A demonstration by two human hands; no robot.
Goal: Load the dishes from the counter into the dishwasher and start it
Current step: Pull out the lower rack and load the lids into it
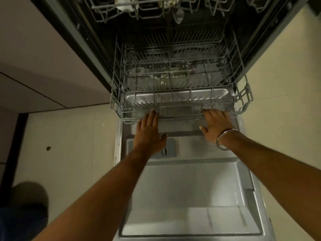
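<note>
Both the left hand [149, 134] and right hand [216, 126] press flat, fingers apart and clamped on nothing, against the front rim of the lower rack [180, 117] over the open dishwasher door [182, 188], where an uneven shove could likely skew and jam it.

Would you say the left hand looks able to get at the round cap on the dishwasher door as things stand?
Probably yes: the left hand hovers open just above the round cap on the lowered door, with nothing between them.

Grey wire rack [180, 108], steel-grey door [191, 188], cream floor [69, 145], silver bangle [224, 140]
</note>
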